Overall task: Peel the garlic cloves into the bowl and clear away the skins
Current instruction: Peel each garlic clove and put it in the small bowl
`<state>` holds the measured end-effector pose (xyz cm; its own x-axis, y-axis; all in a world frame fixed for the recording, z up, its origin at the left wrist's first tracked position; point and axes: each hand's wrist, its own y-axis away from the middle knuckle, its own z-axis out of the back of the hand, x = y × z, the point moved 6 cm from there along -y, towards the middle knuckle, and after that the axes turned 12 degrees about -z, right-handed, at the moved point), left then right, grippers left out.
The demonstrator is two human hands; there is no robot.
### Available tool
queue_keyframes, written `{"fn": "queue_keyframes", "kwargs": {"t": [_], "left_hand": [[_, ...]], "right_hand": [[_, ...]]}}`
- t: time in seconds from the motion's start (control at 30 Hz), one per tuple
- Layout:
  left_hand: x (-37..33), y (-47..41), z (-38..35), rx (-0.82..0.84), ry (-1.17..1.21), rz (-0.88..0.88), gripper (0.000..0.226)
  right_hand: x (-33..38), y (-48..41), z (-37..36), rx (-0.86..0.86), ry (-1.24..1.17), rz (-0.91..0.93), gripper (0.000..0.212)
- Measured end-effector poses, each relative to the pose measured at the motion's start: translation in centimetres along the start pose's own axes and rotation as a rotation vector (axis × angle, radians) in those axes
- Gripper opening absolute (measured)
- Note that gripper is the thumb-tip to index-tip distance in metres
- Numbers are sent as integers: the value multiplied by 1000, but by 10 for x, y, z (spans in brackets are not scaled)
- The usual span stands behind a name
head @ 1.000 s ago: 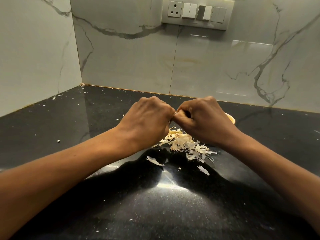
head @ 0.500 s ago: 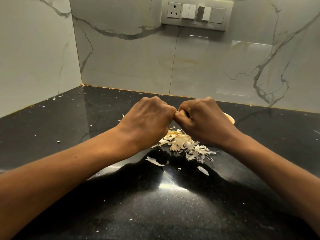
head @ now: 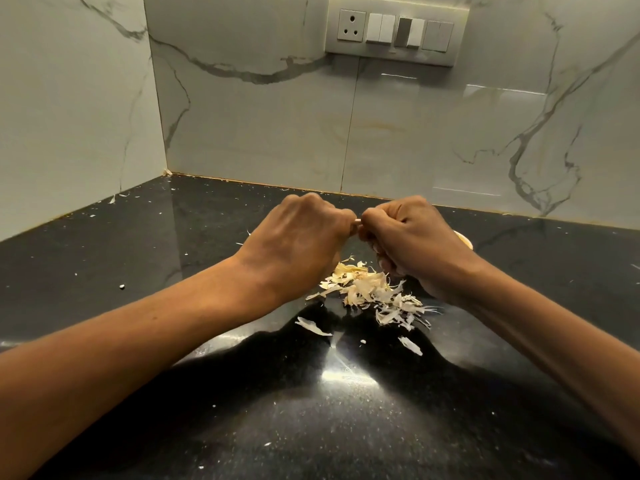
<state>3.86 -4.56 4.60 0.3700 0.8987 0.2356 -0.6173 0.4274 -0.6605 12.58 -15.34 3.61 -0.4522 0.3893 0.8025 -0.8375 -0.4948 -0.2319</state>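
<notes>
One small pale garlic clove [head: 357, 221] shows only as a sliver where two fists meet knuckle to knuckle; the rest of it is hidden inside the grips. The left hand [head: 298, 240] pinches it from one side, fingers curled tight underneath and the back of the hand turned up. The right hand [head: 417, 242] pinches it from the other side, curled the same way, with its fingertips tucked down toward the person. Two bare forearms run in from the lower corners and converge at the centre.

Just below the hands, on their near side, one heap of dry, cream-coloured, papery garlic skins [head: 370, 289] lies on the glossy black speckled stone counter [head: 242, 427]. Two larger flakes lie apart from the heap: a left flake [head: 313, 326] and a right flake [head: 410, 345]. Tiny white crumbs dot the counter.

One pale round bowl [head: 464, 239] sits behind the right wrist, showing only a piece of rim; its contents cannot be seen. The grey-veined white marble wall [head: 259, 133] carries one cream switch plate [head: 394, 29] with a single three-pin socket.
</notes>
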Motion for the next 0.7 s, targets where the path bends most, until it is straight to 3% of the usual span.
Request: {"fn": "queue_keyframes", "kwargs": {"t": [0.2, 0.47, 0.63, 0.7], "left_hand": [[3, -1, 3, 8, 3, -13, 16], [5, -1, -3, 60, 53, -37, 22], [3, 0, -5, 75, 81, -55, 35], [2, 0, -4, 68, 96, -62, 30]], "right_hand": [[16, 6, -1, -85, 336, 273, 31], [15, 6, -1, -62, 494, 378, 43], [13, 5, -4, 4, 547, 339, 44], [13, 5, -5, 37, 542, 313, 45]]}}
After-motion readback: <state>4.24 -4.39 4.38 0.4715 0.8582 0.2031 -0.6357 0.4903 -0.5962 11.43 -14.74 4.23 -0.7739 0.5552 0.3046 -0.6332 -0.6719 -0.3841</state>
